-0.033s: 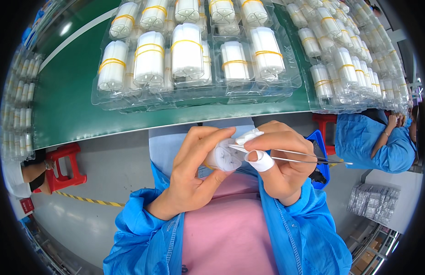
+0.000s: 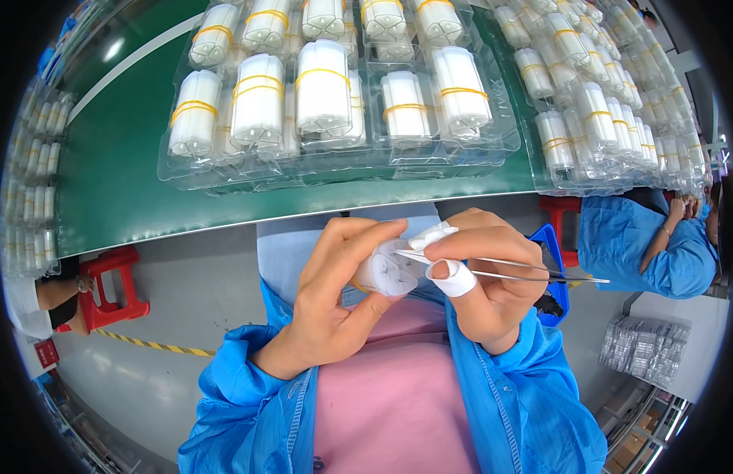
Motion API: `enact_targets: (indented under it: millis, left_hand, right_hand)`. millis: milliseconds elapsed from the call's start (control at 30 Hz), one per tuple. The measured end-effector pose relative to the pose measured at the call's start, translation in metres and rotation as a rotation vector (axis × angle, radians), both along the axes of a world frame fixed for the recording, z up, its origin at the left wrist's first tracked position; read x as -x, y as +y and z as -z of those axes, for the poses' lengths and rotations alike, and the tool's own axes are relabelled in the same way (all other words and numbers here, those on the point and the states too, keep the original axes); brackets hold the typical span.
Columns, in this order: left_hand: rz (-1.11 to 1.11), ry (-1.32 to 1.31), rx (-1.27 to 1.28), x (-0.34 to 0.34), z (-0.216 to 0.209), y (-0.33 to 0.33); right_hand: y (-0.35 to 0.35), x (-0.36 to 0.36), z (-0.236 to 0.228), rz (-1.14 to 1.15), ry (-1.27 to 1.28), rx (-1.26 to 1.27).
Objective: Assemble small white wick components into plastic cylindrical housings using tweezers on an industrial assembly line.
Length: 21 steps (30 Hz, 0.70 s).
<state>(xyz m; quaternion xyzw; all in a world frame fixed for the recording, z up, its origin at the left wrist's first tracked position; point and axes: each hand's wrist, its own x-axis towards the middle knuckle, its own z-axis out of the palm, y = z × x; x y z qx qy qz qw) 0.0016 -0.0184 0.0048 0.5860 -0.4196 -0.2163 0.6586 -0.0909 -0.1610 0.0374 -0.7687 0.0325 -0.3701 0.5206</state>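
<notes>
Over my lap, my left hand point(image 2: 328, 296) is closed around a bundle of white translucent tubes point(image 2: 389, 271), its round end turned toward my right. A pair of metal tweezers point(image 2: 513, 267) is pinched in my right hand point(image 2: 497, 276), with its tips at the bundle's end face. White wrapping covers my right thumb point(image 2: 453, 279), and a white wrap or scrap point(image 2: 432, 235) shows at the right index fingertip. Exactly what the tweezer tips touch is too small to make out.
Ahead, a clear plastic tray point(image 2: 343, 162) on the green table point(image 2: 129, 174) holds several banded white bundles point(image 2: 323, 91). More trayed bundles point(image 2: 595, 118) stand at right. A blue bin point(image 2: 552, 304) and red stools point(image 2: 114, 288) are below. A co-worker in blue point(image 2: 631, 245) sits at right.
The tweezers and my right hand have shifted very slightly to the right. My left hand keeps its grip on the bundle.
</notes>
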Motion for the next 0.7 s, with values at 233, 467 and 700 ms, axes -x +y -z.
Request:
enact_targets:
  millis: [233,467,700]
  left_hand:
    - [0.008,0.012,0.006,0.001,-0.0007,0.0006]
    - [0.0,0.003,-0.002,0.0012,0.0001,0.0003]
    - [-0.002,-0.055,-0.025,-0.0007,0.0027,0.0001]
  right_hand:
    - [0.0002,0.0004,-0.001,-0.008,-0.011,0.011]
    - [0.0004,0.0001,-0.0006,0.003,0.028,0.023]
    - [-0.0003,-0.0032,-0.0037,-0.02,0.071,0.11]
